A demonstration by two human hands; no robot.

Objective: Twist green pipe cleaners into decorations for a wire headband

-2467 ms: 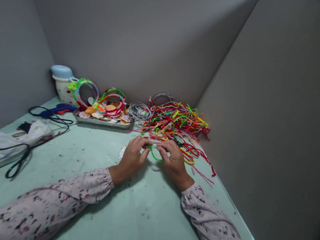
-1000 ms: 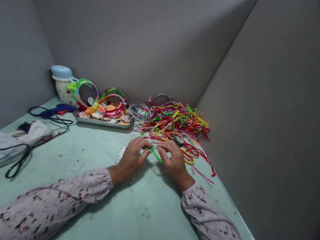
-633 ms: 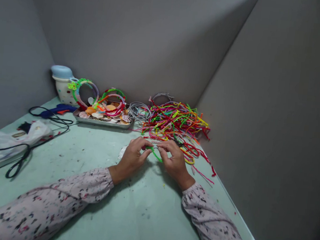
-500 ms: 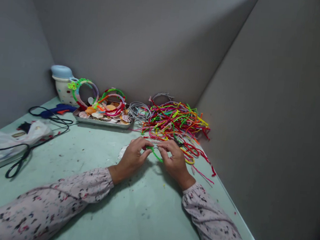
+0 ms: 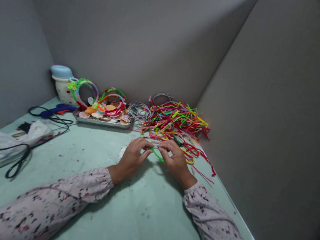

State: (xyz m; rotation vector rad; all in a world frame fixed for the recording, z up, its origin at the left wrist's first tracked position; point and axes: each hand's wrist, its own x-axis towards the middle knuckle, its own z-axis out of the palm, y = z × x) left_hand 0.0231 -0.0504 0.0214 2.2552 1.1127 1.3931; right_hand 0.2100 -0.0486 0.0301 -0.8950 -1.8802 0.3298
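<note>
In front of me, both hands meet in a pinch just above the table. My left hand (image 5: 134, 155) closes thumb and forefinger on a bright green pipe cleaner (image 5: 158, 155). From those fingertips, the fuzzy strand slants down toward my right thumb, where part of it is hidden. My right hand (image 5: 174, 159) is closed too, its fingertips pinching a short, thin grey piece (image 5: 155, 147) that looks like wire and spans the small gap between the hands. A white object (image 5: 122, 152) lies partly hidden beside my left hand.
Behind my hands is a tangled heap of coloured pipe cleaners (image 5: 174, 117), with coiled grey wire (image 5: 139, 111) beside it. A metal tray (image 5: 103, 123) bears shells and decorated hoops. A blue-lidded container (image 5: 63, 84), black cord (image 5: 28, 156) and plastic bag (image 5: 1, 144) are left.
My right hand has shifted very slightly to the right, with a little more of the green pipe cleaner showing. My left hand keeps its place.
</note>
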